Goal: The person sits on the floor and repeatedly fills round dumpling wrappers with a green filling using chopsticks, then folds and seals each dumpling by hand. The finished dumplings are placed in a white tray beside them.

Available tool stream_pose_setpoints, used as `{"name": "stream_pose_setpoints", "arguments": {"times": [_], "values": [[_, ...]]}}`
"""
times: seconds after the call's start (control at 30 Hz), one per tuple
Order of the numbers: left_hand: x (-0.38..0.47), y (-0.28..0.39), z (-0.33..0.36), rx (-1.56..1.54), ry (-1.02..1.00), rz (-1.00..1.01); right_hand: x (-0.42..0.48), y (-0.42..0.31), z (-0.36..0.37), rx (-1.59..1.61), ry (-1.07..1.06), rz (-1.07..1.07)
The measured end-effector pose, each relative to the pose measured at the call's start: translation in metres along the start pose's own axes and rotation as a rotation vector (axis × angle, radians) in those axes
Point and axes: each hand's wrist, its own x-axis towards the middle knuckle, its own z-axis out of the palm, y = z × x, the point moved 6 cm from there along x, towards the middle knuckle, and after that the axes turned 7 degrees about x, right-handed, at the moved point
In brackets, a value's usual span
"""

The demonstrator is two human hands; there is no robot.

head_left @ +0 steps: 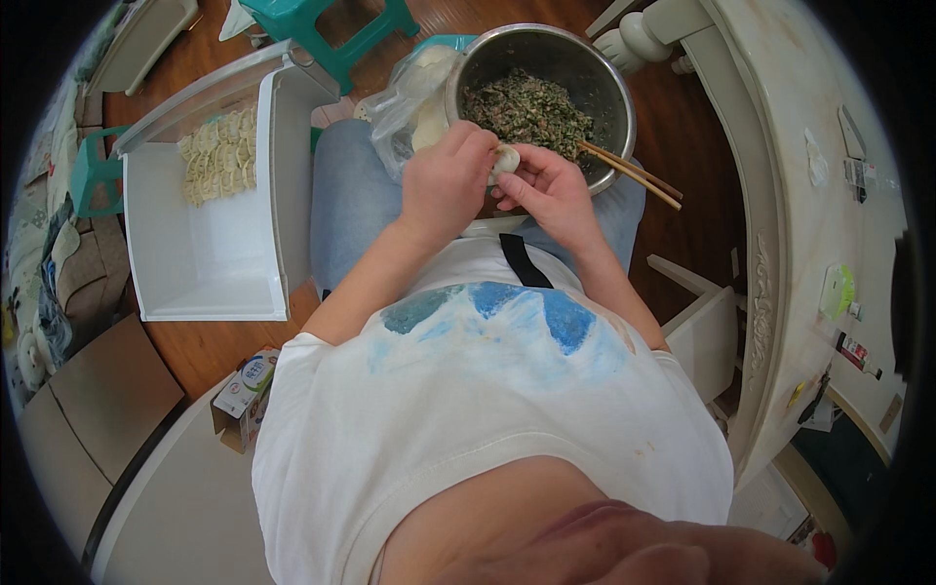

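Between the fingertips of my left hand [450, 175] and my right hand [552, 186] is a small pale dumpling [504, 162], gripped from both sides and partly covered by fingers. Just beyond my hands stands a steel bowl [620, 80] holding a chopped green and brown filling [530, 106]. A pair of wooden chopsticks [643, 179] leans out over its near right rim. Left of the bowl, round dough wrappers [431, 128] lie in and around a clear plastic bag [391, 121]. Rows of finished dumplings [219, 157] sit at the far end of a white drawer-like bin [205, 241] on my left.
Green plastic stools [329, 33] stand beyond the bin and at its left [99, 172]. A pale table [797, 219] with small items curves along the right. A printed carton [248, 395] lies behind my left elbow. The floor [190, 351] is brown wood.
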Motion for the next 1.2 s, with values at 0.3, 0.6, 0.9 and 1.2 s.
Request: {"name": "stream_pose_setpoints", "arguments": {"times": [0.3, 0.6, 0.9, 1.2], "values": [[-0.001, -0.004, -0.001, -0.068, -0.035, -0.123, 0.000, -0.007, -0.007, 0.010, 0.044, -0.050], [0.000, -0.001, 0.002, 0.017, -0.127, -0.015, -0.001, -0.006, -0.007, -0.020, 0.025, -0.055], [0.000, -0.003, 0.000, -0.084, -0.057, -0.090, -0.001, -0.010, -0.010, 0.004, 0.057, -0.074], [0.001, -0.003, -0.002, -0.086, -0.144, -0.070, -0.001, -0.013, -0.010, 0.022, 0.041, -0.091]]}}
